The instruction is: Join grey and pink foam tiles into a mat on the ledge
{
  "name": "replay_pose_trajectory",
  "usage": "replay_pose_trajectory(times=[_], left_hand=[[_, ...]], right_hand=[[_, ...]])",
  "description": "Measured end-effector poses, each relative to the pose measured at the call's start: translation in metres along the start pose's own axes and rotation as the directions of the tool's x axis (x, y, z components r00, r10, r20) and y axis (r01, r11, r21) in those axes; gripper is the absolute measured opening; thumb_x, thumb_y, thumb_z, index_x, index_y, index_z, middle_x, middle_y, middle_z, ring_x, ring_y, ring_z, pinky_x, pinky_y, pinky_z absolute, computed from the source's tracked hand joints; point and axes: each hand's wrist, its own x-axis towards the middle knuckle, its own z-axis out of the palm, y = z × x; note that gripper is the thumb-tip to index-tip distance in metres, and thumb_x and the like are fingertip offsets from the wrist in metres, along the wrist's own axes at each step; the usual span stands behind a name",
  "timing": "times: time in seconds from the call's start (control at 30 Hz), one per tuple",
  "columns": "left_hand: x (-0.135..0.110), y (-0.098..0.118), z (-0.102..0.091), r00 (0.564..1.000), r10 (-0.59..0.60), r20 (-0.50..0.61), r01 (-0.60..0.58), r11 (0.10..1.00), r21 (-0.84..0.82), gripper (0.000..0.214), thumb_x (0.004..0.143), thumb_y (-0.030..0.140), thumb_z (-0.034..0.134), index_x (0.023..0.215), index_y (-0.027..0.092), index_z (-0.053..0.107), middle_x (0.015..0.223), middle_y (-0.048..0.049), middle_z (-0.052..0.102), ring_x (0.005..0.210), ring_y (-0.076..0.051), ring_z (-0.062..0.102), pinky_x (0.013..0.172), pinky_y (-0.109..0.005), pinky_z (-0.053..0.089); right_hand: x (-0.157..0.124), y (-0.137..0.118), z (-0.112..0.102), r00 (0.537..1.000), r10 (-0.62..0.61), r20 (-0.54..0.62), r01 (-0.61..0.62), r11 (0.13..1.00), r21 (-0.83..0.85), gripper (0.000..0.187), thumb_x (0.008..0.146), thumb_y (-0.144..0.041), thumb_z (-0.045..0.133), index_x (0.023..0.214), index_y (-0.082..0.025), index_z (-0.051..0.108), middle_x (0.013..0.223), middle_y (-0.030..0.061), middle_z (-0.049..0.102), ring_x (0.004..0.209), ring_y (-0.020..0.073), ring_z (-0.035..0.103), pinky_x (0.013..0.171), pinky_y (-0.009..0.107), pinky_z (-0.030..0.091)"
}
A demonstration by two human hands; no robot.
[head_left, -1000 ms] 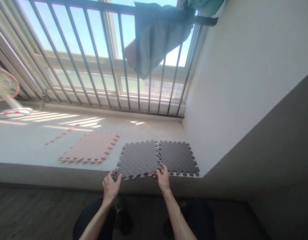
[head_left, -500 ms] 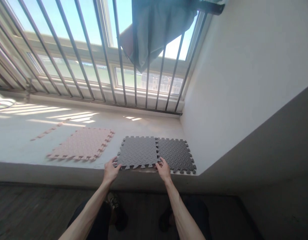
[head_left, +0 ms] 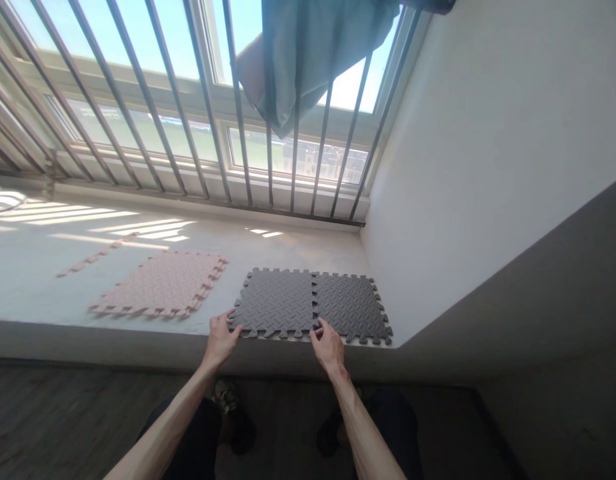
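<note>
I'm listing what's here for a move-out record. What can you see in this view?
grey foam tiles: 2, dark grey, joined side by side at the ledge's front edge
pink foam tile: 1, pale pink, left of the grey tiles
foam strip: 1, pale pink, farther left
ledge: 1, pale, below the window
window bars: several, dark, across the window
cloth: 1, grey-green, hanging at the bars
wall: 1, white, right of the ledge
floor: 1, dark wood, below the ledge
left hand: 1, at the grey tiles' near left corner
right hand: 1, at their near edge
</note>
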Motion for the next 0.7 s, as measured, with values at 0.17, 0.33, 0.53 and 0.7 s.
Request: replay_pose_trajectory(times=[0.17,0.33,0.53,0.7], left_hand=[[-0.006,0.007,-0.008,0.999,0.04,0.001,-0.039,0.984,0.171,0.066,0.085,0.048,0.062,0.141,0.013,0.066,0.124,-0.0176,0.059,0.12,-0.036,0.064,0.115,-0.059,0.05],[-0.021,0.038,0.007,0.96,0.272,0.061,-0.276,0.896,0.348,0.051,0.095,0.04,0.06,0.142,0.022,0.066,0.157,-0.0198,0.054,0.148,-0.042,0.047,0.118,-0.063,0.044],[-0.04,0.08,0.055,0.699,0.593,0.401,-0.693,0.7,0.174,0.066,0.099,0.031,0.061,0.164,0.029,0.047,0.175,-0.0112,0.043,0.164,-0.03,0.035,0.133,-0.056,0.03],[-0.054,0.094,0.079,0.576,0.672,0.465,-0.793,0.598,0.118,0.073,0.1,0.033,0.062,0.169,0.031,0.04,0.179,-0.0098,0.037,0.166,-0.027,0.032,0.136,-0.053,0.026]], right_hand=[[-0.002,0.001,0.0,1.0,-0.024,0.017,0.025,0.998,-0.055,0.055,0.1,-0.037,0.064,0.151,-0.019,0.06,0.117,0.0103,0.079,0.118,0.0298,0.072,0.102,0.04,0.054],[-0.003,0.004,0.0,0.972,-0.213,-0.095,0.193,0.963,-0.188,0.052,0.1,-0.035,0.064,0.149,-0.018,0.062,0.135,0.0148,0.069,0.128,0.031,0.062,0.108,0.043,0.053],[-0.003,0.01,-0.007,0.92,-0.38,-0.095,0.356,0.913,-0.201,0.044,0.102,-0.017,0.051,0.143,-0.02,0.067,0.137,0.0111,0.071,0.127,0.0272,0.058,0.112,0.044,0.051],[-0.014,0.017,-0.01,0.897,-0.442,-0.016,0.426,0.872,-0.241,0.054,0.097,-0.008,0.051,0.147,-0.022,0.064,0.144,0.0095,0.07,0.13,0.0264,0.058,0.112,0.044,0.05]])
